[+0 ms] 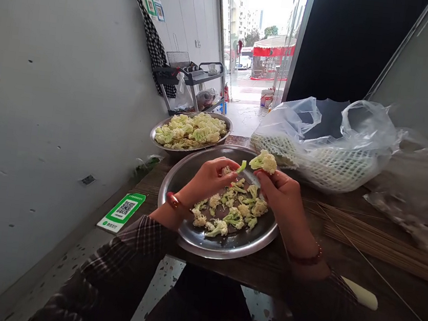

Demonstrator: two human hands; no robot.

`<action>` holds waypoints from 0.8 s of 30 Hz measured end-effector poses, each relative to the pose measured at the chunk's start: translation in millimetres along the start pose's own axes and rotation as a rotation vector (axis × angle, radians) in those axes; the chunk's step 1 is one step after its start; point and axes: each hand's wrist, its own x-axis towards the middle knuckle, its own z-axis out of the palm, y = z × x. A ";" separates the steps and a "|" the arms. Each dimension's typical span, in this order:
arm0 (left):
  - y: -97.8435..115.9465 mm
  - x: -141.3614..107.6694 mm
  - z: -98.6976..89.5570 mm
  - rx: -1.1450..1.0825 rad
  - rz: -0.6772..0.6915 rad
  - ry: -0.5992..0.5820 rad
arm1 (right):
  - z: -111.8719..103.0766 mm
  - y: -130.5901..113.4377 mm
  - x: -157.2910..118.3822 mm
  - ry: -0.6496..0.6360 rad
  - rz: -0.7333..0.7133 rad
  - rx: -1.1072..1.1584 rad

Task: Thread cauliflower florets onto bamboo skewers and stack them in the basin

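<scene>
Above a wide metal bowl (226, 254), my left hand (210, 178) pinches a small cauliflower floret by its green stem (241, 167). My right hand (280, 188) grips a larger cauliflower piece (264, 161) between thumb and fingers, level with the left hand and a short gap away. Beneath both hands, several loose cauliflower florets (234, 217) lie spread over the bottom of the bowl. Behind it stands a second metal bowl (156, 141) heaped with cauliflower (196, 130).
Plastic bags (338, 159) with net-wrapped contents sit at the back right. Thin wooden skewers (382, 246) and a pale handle (363, 295) lie on the table's right side. A green QR-code sign (123, 212) is at the left. A cart (192, 78) stands near the glass door.
</scene>
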 end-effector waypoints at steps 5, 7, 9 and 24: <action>6.1 -2.2 9.3 0.323 0.172 0.014 | 0.8 -3.0 1.9 0.050 -0.137 -0.239; 7.3 -3.7 12.0 0.366 0.215 0.007 | 3.1 -5.7 3.1 0.044 -0.177 -0.341; 7.5 -5.4 13.9 0.391 0.273 0.001 | 5.7 -7.4 4.2 0.030 -0.206 -0.434; -5.7 -8.6 19.2 0.424 0.610 0.043 | 14.2 -5.2 3.3 -0.039 0.055 0.111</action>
